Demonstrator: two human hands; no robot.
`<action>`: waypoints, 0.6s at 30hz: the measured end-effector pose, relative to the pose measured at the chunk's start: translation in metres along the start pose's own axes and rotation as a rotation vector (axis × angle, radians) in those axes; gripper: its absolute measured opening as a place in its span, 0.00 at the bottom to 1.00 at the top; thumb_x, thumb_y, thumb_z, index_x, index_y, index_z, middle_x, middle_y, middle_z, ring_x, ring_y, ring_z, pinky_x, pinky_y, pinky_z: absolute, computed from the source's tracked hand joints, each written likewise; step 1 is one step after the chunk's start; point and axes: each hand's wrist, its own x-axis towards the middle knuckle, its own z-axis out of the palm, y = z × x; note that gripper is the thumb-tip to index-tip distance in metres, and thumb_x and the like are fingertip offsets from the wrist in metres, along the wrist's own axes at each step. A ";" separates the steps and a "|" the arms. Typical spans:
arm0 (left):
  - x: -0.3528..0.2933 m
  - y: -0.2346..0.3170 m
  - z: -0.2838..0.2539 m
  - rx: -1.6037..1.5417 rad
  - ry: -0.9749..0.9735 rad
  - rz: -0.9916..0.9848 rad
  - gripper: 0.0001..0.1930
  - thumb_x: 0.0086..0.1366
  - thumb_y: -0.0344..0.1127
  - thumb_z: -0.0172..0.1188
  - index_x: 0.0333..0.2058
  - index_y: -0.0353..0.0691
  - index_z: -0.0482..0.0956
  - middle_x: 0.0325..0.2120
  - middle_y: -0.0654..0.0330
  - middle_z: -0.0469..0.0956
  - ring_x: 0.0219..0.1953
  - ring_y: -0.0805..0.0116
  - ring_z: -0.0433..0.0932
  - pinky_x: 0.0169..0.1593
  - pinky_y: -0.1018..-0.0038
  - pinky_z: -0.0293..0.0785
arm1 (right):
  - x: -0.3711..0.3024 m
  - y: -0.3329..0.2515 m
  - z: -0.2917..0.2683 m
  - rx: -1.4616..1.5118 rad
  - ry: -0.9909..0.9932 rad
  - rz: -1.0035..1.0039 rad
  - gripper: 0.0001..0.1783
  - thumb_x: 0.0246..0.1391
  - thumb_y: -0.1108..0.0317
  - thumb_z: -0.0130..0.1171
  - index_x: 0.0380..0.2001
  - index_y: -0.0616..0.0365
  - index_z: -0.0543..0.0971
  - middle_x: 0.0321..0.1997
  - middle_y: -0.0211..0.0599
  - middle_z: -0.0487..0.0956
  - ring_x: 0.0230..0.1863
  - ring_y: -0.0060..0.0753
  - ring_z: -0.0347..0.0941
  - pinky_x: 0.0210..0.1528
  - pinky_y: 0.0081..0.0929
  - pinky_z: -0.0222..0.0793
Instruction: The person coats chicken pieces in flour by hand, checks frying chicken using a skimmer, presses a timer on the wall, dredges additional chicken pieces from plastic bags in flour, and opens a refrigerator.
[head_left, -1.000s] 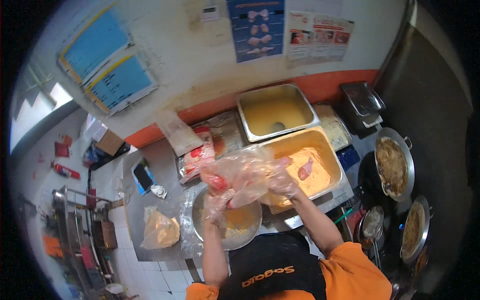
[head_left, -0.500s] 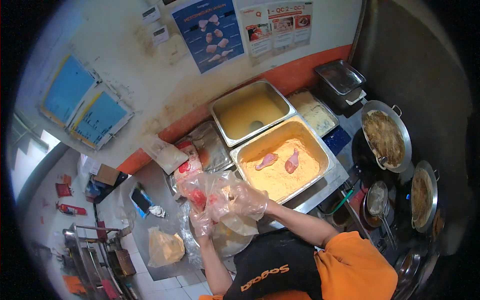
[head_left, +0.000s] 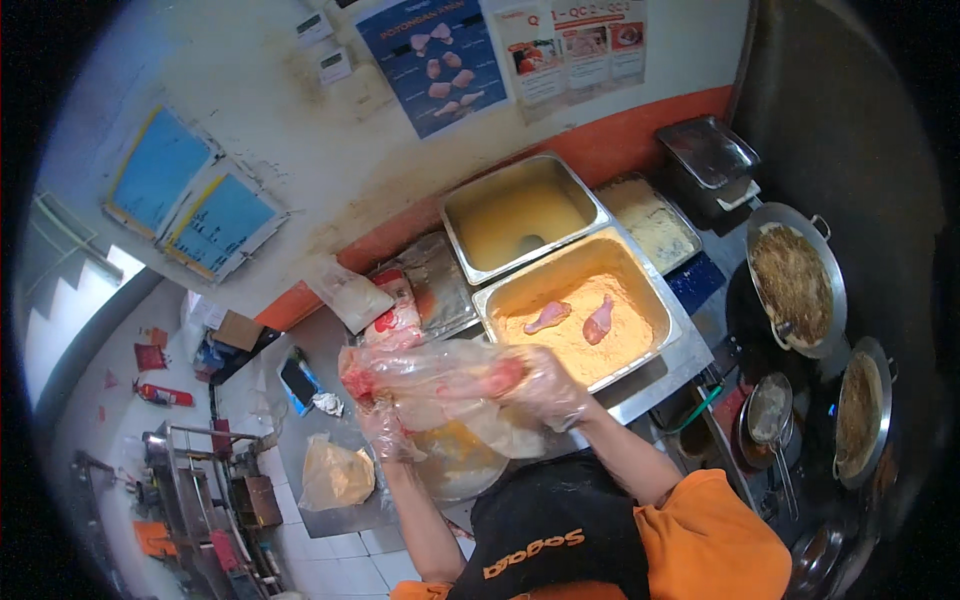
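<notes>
Both my hands wear clear plastic gloves. A clear plastic bag with red patches in it [head_left: 440, 372] is stretched between them, above the front of the steel table. My left hand [head_left: 385, 425] is closed on its left end, beside one red patch. At the other end, my right hand [head_left: 552, 392] grips it near a second red patch; its fingertips are partly hidden by plastic. What the red contents are I cannot make out. Just beyond my right hand, two raw chicken drumsticks [head_left: 598, 320] [head_left: 547, 317] lie on orange-tinted flour in a deep steel pan [head_left: 592, 260].
Behind the flour pan stands a steel pan of yellowish liquid [head_left: 575, 182]. A tray of pale flour [head_left: 650, 225] sits right of it. Large woks [head_left: 835, 265] occupy the far right. Left are a phone [head_left: 297, 385] and a bag of tan powder [head_left: 337, 473]. A round basin [head_left: 455, 470] lies below my hands.
My hands have moved apart, and the bunched bag is now stretched sideways between them. The red contents show at both ends. The head view has shifted slightly; the drumsticks stay in place.
</notes>
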 end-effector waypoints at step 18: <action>-0.123 0.059 -0.032 -0.657 0.089 -0.115 0.39 0.70 0.60 0.62 0.70 0.43 0.62 0.66 0.56 0.69 0.68 0.55 0.68 0.70 0.49 0.68 | -0.005 -0.048 0.064 -0.857 -0.426 -0.330 0.58 0.43 0.60 0.79 0.75 0.58 0.61 0.60 0.54 0.80 0.63 0.51 0.78 0.69 0.46 0.69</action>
